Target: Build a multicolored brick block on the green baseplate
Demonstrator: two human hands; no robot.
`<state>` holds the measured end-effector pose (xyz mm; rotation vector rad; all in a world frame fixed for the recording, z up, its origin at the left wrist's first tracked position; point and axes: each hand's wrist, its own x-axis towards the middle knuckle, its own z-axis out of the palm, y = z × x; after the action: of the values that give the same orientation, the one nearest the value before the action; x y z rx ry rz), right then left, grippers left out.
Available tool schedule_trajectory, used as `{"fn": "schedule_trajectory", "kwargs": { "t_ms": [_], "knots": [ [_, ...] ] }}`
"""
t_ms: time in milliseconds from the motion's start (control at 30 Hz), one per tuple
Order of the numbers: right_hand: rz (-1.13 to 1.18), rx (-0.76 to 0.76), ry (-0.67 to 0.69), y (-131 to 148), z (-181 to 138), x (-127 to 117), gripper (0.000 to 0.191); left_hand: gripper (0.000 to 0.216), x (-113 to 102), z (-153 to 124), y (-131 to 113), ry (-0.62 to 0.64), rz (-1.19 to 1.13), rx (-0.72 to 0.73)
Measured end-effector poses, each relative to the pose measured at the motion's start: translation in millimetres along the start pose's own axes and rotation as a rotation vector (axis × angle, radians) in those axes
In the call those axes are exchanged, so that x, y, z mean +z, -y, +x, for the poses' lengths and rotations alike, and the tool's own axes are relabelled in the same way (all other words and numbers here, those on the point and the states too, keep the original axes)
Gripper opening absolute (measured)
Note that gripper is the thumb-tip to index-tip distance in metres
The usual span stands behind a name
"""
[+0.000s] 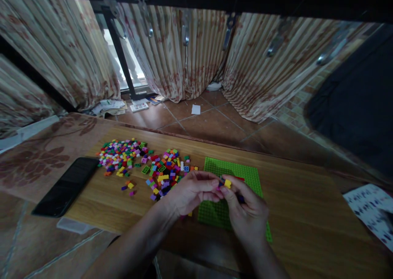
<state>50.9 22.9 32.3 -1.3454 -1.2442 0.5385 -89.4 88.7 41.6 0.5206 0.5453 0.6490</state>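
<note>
Two hands meet above a green studded plate (211, 215), hiding much of its middle. The right hand (247, 211) pinches a yellow brick (227, 183) between thumb and forefinger; its other fingers curl, with a dark piece (241, 198) partly covered beneath them. The left hand (192, 191) has its thumb and forefinger nearly together beside the brick, but whether they grip the small darker bits there I cannot tell. Its wrist overlaps the nearer brick pile (167, 170). A printed sheet (368, 211) runs off the right edge, its marks unreadable.
</note>
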Motion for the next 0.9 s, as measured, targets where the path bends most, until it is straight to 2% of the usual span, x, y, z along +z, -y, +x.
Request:
{"fn": "schedule_trajectory", "kwargs": {
  "t_ms": [67,167,267,433,600,700,767,900],
  "knots": [
    [0.171,0.145,0.012,1,2,2,0.017,0.027,1,-2,-2,0.02,-0.03,0.019],
    [0.54,0.444,0.033,3,7,3,0.025,0.025,1,-4,-6,0.048,-0.064,0.02],
    [0.826,0.684,0.057,7,12,1,0.031,0.019,-2,-4,-12,0.019,-0.041,0.007],
    [1.097,0.88,0.112,12,14,3,0.023,0.017,-7,-3,-17,-0.109,0.053,0.014],
    [1.125,0.926,-0.003,19,15,12,0.023,0.026,-5,-1,-19,-0.234,0.062,-0.012],
    [1.057,0.909,-0.001,21,16,14,0.027,0.023,-5,-1,-19,-0.277,0.029,-0.015],
    [0.931,0.835,0.015,19,14,14,0.029,0.019,-7,-1,-19,-0.287,0.012,-0.001],
    [0.487,0.538,0.056,8,9,18,0.023,0.022,-11,-3,-18,-0.244,0.037,0.027]
  ]
}}
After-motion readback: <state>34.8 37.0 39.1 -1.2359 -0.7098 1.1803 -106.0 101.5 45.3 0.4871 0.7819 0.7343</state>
